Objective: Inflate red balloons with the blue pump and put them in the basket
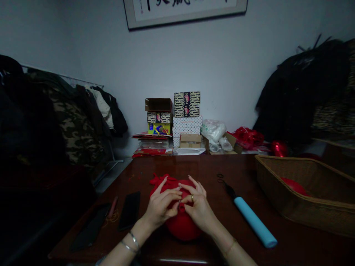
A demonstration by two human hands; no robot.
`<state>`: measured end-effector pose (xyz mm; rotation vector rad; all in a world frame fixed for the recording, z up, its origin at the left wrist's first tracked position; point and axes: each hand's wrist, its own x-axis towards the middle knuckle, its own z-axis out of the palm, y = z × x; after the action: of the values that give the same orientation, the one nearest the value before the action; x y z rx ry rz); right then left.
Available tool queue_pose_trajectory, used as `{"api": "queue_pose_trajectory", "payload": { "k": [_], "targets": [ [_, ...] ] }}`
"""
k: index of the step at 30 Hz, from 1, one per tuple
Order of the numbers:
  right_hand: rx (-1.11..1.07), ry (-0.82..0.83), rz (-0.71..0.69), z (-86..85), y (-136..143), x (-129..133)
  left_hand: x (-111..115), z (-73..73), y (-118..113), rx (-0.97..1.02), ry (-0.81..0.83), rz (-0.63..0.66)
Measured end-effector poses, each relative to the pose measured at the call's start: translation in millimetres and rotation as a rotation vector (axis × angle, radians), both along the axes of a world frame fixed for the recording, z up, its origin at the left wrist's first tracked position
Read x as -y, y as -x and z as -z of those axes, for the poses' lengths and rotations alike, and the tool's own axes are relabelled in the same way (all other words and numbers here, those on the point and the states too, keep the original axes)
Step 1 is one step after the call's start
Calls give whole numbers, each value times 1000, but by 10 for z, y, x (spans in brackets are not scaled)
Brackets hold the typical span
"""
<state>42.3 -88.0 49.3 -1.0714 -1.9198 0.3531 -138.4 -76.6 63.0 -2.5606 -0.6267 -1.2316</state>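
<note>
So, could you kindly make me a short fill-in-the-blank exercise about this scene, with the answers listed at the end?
1. The left hand and right hand both touch a ____ balloon.
2. A gold ____ is worn on the right hand.
3. The long body of the pump is light ____ in colour.
4. The wicker basket stands on the ____ side of the table.

Missing words: red; ring; blue; right.

And here you are, left hand (pixel 161 207) and right hand (pixel 199 208) pinching together at the red balloon's neck (pixel 182 208)! Right of the balloon (pixel 183 227), a light-blue cylinder (pixel 255 221); farther right, a wicker basket (pixel 291 201); left of it, a black phone (pixel 129 210).
</note>
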Motion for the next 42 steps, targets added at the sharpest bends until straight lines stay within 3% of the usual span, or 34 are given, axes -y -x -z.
{"api": "queue_pose_trajectory", "payload": {
  "k": [6,11,15,19,27,33,37,42],
  "targets": [
    [-10,26,-35,-50,-20,32,113,-216,6,-155,317,-10],
    [18,3,-27,-26,-24,49,246,-495,-57,-368,297,-25],
    [3,5,-30,-13,-40,54,287,-596,-62,-444,270,-25],
    [-67,45,-53,-28,-59,58,235,-497,2,-396,277,-47],
    [-334,138,-102,69,-58,3,93,17,63,-13,182,-75],
    [-418,169,-72,109,-22,-29,276,8,-62,96,49,27],
    [-437,208,-77,112,19,-21,248,3,-61,211,192,4],
    [-455,235,-81,133,52,-6,124,23,26,316,596,45]
  ]
}}
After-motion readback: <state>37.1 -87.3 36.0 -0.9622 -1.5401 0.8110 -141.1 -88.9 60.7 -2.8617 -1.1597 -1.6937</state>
